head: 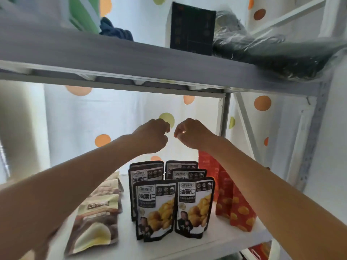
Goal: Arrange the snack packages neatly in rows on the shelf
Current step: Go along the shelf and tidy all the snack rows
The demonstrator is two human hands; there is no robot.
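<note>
**Both hands raised, curled, holding nothing**

Both bare forearms reach up and forward from the lower corners, converging toward centre frame. Left hand [152, 135] raised, wrist bent slightly, fingers curled inward into a loose fist, knuckles up, thumb tucked near the fingertips. Right hand [189, 133] mirrors it at the same height, fingers curled, thumb and forefinger close together with a small gap showing light between them. Nothing held in either hand. The two hands sit just beside each other, fingertips facing, not touching. No sleeves visible on either arm.
</note>
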